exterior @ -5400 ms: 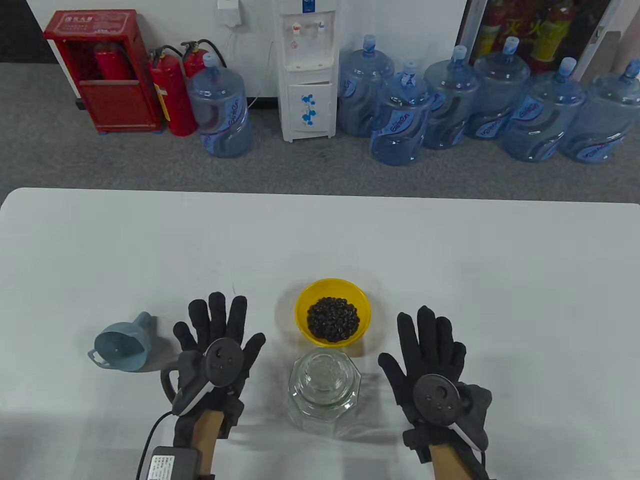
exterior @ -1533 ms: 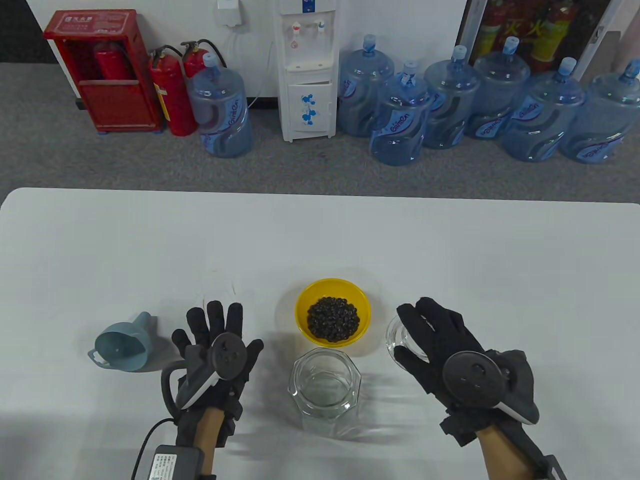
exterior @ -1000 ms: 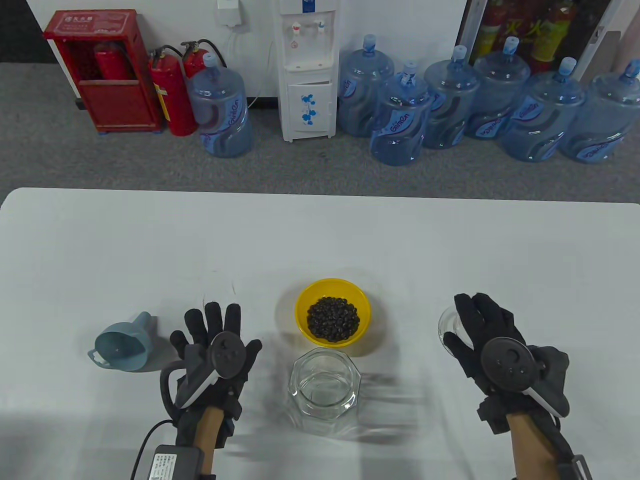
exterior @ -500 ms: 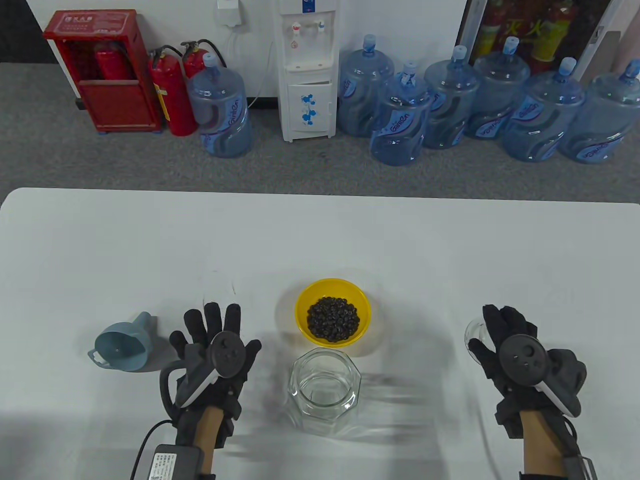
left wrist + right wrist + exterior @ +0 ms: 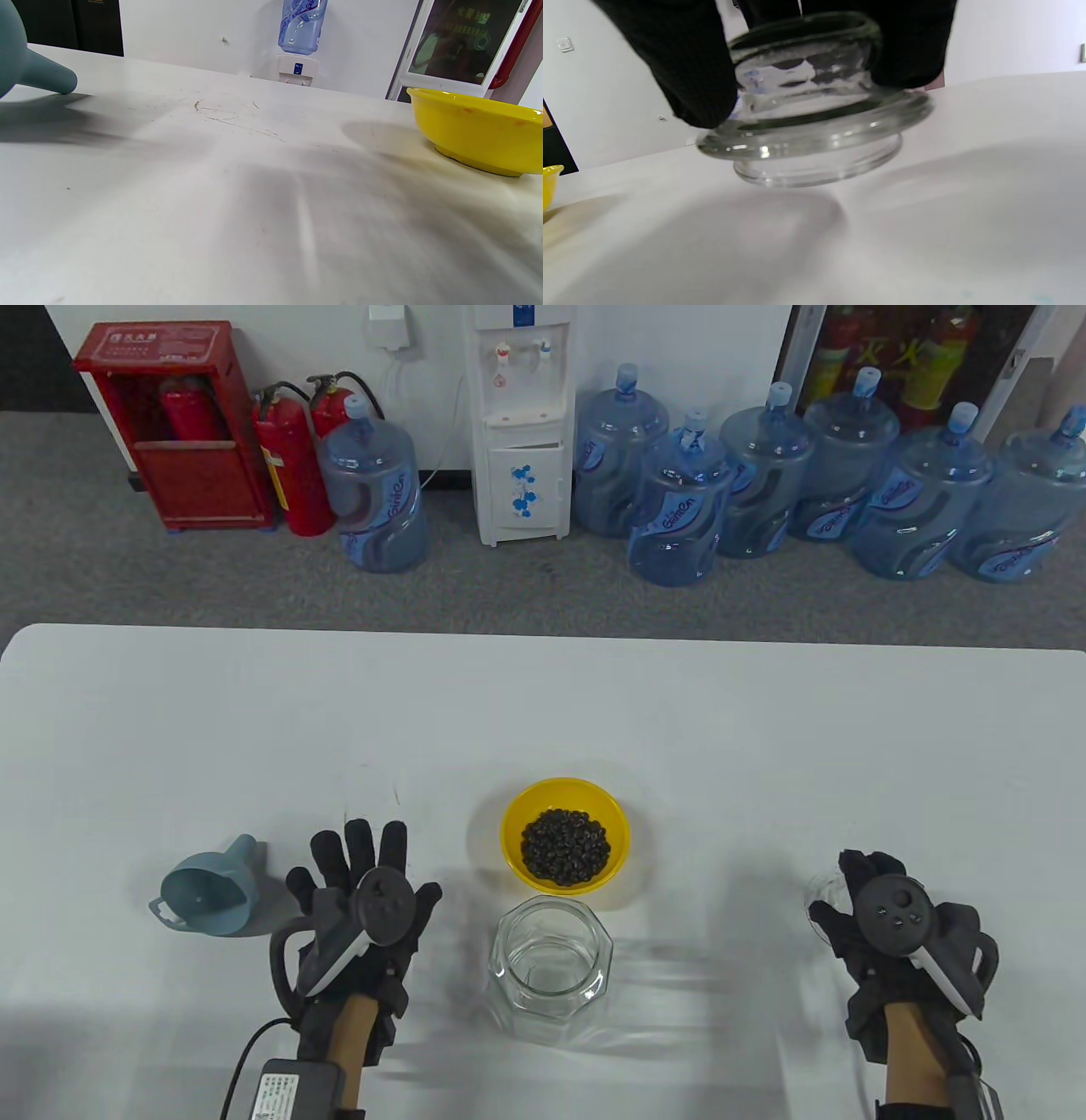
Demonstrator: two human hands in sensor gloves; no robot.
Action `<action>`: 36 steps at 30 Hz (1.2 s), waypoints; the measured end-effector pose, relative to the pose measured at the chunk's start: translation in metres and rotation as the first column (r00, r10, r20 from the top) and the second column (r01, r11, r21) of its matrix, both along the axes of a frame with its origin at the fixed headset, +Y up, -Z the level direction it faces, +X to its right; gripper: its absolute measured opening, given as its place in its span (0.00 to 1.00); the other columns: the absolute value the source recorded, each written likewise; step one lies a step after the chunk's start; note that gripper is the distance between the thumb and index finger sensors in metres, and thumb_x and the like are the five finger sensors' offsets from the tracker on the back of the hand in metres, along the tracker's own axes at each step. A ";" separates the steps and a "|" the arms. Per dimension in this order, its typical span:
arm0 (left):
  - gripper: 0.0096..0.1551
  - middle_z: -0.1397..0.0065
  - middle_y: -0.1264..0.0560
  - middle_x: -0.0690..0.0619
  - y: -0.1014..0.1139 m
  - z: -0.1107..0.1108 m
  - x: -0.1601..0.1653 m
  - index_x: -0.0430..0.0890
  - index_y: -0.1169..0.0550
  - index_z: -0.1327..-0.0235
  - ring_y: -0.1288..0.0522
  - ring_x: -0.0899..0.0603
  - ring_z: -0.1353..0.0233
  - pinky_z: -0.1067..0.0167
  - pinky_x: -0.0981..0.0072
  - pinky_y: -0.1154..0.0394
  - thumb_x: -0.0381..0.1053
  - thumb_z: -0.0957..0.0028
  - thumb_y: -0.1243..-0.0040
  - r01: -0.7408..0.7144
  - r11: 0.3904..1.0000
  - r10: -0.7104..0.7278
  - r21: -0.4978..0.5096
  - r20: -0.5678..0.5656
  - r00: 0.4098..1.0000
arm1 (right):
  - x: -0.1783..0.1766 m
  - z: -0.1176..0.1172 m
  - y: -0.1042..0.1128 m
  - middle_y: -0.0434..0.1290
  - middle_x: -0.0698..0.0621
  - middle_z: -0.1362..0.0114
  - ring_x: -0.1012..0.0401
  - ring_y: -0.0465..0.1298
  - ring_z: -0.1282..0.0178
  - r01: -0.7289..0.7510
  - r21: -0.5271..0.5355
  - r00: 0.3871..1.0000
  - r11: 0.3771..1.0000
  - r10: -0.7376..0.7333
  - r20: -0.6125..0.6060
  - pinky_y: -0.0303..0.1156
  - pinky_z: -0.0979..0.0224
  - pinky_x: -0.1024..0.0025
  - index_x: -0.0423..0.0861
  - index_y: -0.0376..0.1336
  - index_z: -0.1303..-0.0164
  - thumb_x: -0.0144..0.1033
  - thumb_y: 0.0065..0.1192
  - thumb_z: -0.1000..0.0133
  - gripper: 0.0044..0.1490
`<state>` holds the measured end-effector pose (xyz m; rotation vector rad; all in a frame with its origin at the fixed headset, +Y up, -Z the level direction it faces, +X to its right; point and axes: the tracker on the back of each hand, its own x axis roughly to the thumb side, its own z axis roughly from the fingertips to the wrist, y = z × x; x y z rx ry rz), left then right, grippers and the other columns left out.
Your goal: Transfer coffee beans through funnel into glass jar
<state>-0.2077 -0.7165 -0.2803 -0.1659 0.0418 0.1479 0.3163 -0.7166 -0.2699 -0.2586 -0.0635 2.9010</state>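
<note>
The left hand in its black sensor glove [image 5: 361, 903] lay flat, palm down, fingers spread and pointing away from the body, the round dark tracker strapped across its back; its forearm came up from the near edge with a cable trailing behind; the right hand in its black sensor glove [image 5: 882, 929] was out to the far right, fingers [image 5: 687, 72] curled downward, pinching the knob of a clear round glass lid [image 5: 814, 123] from above.

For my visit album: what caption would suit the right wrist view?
Gloved fingers of the right hand hold a glass lid just above the white table.
</note>
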 end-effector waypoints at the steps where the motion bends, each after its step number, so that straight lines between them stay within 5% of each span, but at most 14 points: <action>1: 0.45 0.12 0.68 0.44 0.000 0.000 0.000 0.58 0.61 0.16 0.73 0.29 0.18 0.30 0.28 0.68 0.71 0.39 0.64 0.002 1.000 -0.002 0.000 0.000 1.000 | 0.001 0.000 -0.001 0.56 0.35 0.13 0.41 0.64 0.18 -0.005 -0.005 1.000 1.000 0.005 0.001 0.71 0.23 0.46 0.43 0.56 0.14 0.51 0.75 0.39 0.49; 28: 0.46 0.13 0.68 0.44 -0.003 -0.002 -0.003 0.57 0.61 0.16 0.73 0.29 0.18 0.30 0.28 0.68 0.70 0.38 0.61 0.009 0.999 -0.010 -0.035 -0.012 1.000 | 0.011 -0.005 -0.033 0.56 0.36 0.12 0.41 0.64 0.17 -0.030 -0.087 0.998 0.996 0.034 0.050 0.70 0.22 0.46 0.45 0.56 0.13 0.51 0.75 0.39 0.49; 36: 0.46 0.13 0.68 0.44 0.000 -0.001 -0.001 0.57 0.61 0.16 0.73 0.29 0.18 0.30 0.28 0.68 0.70 0.38 0.61 -0.001 1.000 0.001 -0.013 -0.002 1.000 | 0.014 -0.002 -0.020 0.49 0.38 0.07 0.41 0.55 0.11 0.002 -0.114 0.999 0.993 0.004 0.053 0.59 0.18 0.37 0.50 0.51 0.08 0.61 0.63 0.37 0.51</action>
